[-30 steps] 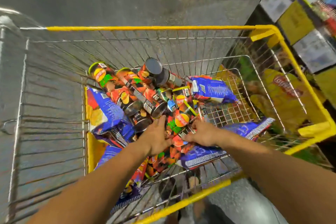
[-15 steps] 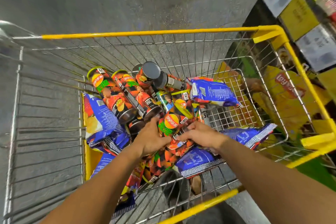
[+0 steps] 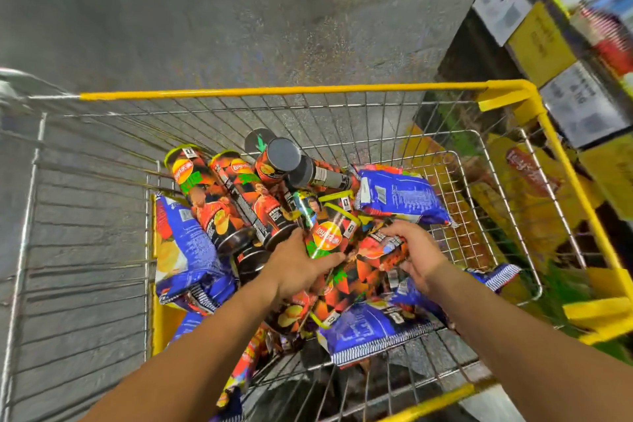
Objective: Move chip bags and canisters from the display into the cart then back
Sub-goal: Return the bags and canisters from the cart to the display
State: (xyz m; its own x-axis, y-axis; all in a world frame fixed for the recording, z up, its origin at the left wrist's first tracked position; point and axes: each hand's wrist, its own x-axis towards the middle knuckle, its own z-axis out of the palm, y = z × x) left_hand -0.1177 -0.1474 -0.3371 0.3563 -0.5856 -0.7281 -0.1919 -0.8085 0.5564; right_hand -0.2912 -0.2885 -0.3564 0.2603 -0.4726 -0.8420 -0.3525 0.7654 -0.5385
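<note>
Blue chip bags (image 3: 186, 250) lay flat along the cart's (image 3: 274, 91) nine o'clock wall, presumably dropped there as loading proceeded. Beside them, two Lay's canisters (image 3: 212, 202) lay side by side, long axes running eleven to five o'clock, dark ends nearest the person. The left hand (image 3: 294, 267) had its fingers curled round a green-and-orange canister (image 3: 325, 233) at the heap's centre; that canister's long axis ran roughly twelve to six o'clock. Judged: a grasp for returning it to the display. The right hand (image 3: 416, 255) clutched an orange canister (image 3: 380, 247) at three o'clock of the first.
</note>
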